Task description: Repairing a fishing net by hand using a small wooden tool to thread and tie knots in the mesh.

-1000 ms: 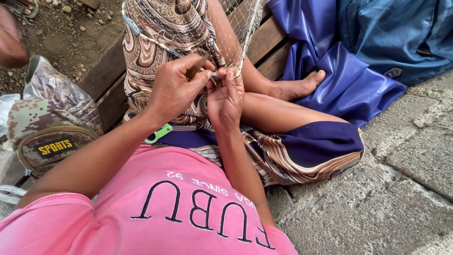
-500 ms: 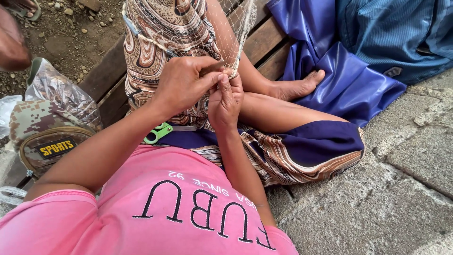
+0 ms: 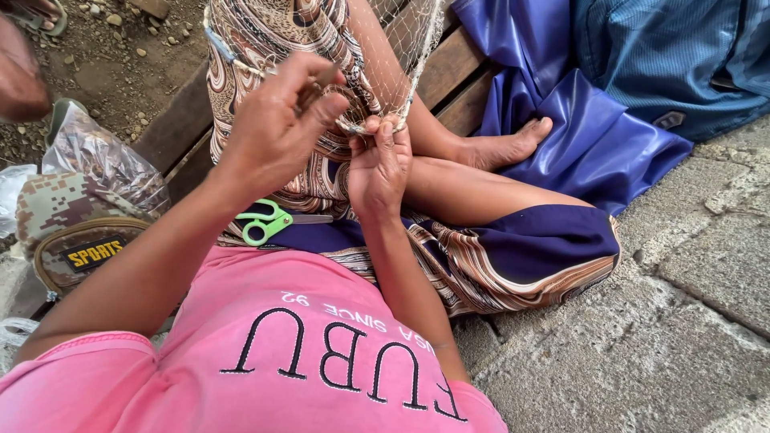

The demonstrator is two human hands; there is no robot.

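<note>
A pale fishing net hangs over my raised knee and patterned skirt. My right hand pinches the net's lower edge between thumb and fingers. Up and to the left of it, my left hand is closed on a slim netting needle with twine that runs to the same spot of mesh. The two hands are a short gap apart. Green-handled scissors lie on my lap under the left wrist.
I sit on wooden planks with my bare foot against a blue tarp and a blue bag. A camouflage pouch and plastic bag lie left. Stone paving is right. Another person's limb shows top left.
My left hand has lifted up and to the left, away from my right hand, drawing the twine out. My right hand keeps its pinch on the net.
</note>
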